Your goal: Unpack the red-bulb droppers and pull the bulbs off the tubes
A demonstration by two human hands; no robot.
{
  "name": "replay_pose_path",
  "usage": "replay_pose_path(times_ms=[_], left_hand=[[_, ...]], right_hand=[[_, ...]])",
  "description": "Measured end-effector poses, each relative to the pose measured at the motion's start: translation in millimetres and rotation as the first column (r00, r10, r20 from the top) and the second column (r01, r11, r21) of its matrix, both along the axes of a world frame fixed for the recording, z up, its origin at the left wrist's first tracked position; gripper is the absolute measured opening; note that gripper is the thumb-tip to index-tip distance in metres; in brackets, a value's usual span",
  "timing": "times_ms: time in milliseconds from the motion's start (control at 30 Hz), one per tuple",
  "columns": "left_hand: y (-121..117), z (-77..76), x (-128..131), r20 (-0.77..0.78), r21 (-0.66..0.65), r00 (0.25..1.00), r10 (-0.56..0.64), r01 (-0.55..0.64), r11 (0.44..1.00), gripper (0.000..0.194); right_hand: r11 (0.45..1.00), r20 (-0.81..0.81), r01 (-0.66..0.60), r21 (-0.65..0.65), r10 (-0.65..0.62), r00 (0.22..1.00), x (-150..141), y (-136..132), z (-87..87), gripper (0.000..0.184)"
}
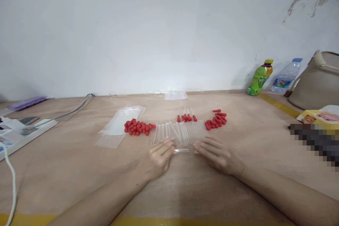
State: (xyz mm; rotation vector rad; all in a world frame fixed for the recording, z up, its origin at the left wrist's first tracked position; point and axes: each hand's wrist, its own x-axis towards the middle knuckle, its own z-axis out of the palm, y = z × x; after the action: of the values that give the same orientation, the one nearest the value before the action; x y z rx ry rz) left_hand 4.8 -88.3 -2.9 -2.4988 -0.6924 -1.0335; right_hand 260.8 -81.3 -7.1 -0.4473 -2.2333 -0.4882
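Observation:
My left hand (pixel 161 155) pinches the end of a short clear glass dropper tube (pixel 181 150), which points right, low over the table. My right hand (pixel 218 153) is to the right of it, apart from the tube, its fingertips drawn together; whatever they hold is hidden. Just beyond both hands lies a row of clear glass dropper tubes (pixel 190 134) side by side. Red rubber bulbs are heaped at the row's left end (pixel 138 127), with another group of red bulbs (pixel 215 123) at its right end. Behind the row, several droppers (pixel 187 117) have red bulbs on them.
Clear plastic bags (pixel 120 122) lie at the left, and another bag (pixel 174 95) by the wall. A power strip (pixel 39 130) with cables is far left. At the right stand a green bottle (pixel 259 79), a water bottle (pixel 287 76), a beige bag (pixel 315 81) and a yellow packet (pixel 321 120).

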Motion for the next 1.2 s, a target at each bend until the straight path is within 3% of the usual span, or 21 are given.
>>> replay_pose_path(times_ms=[133,233,300,367,433,533,600,667,800,900,1067,1200], left_hand=[[7.3,2.1,-13.8,0.087,-0.052,0.991,0.100,-0.096,0.994,0.014],[11.4,5.4,-11.2,0.086,-0.120,0.979,0.187,-0.176,0.977,0.013],[14.2,8.6,-4.6,0.073,-0.149,0.966,0.248,-0.235,0.960,0.018],[17.6,12.6,4.1,0.034,-0.149,0.961,0.276,-0.268,0.952,0.026],[21.8,17.1,14.3,-0.031,-0.146,0.959,0.282,-0.284,0.948,0.036],[29.6,22.0,32.2,-0.097,-0.125,0.955,0.279,-0.290,0.949,0.038],[35.1,22.7,44.8,-0.124,-0.097,0.960,0.251,-0.263,0.960,0.031],[39.6,21.2,56.4,-0.167,-0.068,0.963,0.213,-0.227,0.972,0.024],[42.2,14.5,72.2,-0.274,-0.010,0.948,0.163,-0.172,0.985,0.019],[39.4,10.0,77.5,-0.317,-0.032,0.936,0.151,-0.170,0.985,0.020],[33.6,8.8,80.8,-0.263,-0.193,0.957,0.119,-0.173,0.966,0.014],[31.7,10.8,79.0,-0.178,-0.285,0.981,0.081,-0.130,0.950,0.029]], right_hand=[[0.978,-0.194,0.186,-0.092,-0.201,0.960,18.6,12.0,6.0,0.021],[0.911,-0.268,0.291,-0.294,-0.371,0.889,32.2,31.7,15.5,0.017],[0.817,-0.268,0.310,-0.486,-0.477,0.837,44.6,50.1,24.2,0.024],[0.678,-0.267,0.333,-0.655,-0.620,0.738,59.6,69.8,33.3,0.030],[0.556,-0.197,0.386,-0.736,-0.722,0.663,74.5,87.3,40.1,0.026],[0.429,-0.088,0.358,-0.829,-0.733,0.674,90.7,104.3,41.6,0.024],[0.373,-0.055,0.339,-0.864,-0.739,0.672,96.3,109.5,37.1,0.023],[0.364,-0.053,0.346,-0.865,-0.751,0.659,98.9,111.8,31.2,0.023],[0.428,-0.069,0.388,-0.817,-0.739,0.670,100.0,111.2,24.8,0.024],[0.446,-0.024,0.434,-0.782,-0.719,0.695,99.0,108.4,25.8,0.025],[0.378,0.073,0.489,-0.786,-0.729,0.681,97.3,104.9,30.2,0.029],[0.365,0.068,0.515,-0.776,-0.763,0.643,94.8,102.8,32.5,0.030]])
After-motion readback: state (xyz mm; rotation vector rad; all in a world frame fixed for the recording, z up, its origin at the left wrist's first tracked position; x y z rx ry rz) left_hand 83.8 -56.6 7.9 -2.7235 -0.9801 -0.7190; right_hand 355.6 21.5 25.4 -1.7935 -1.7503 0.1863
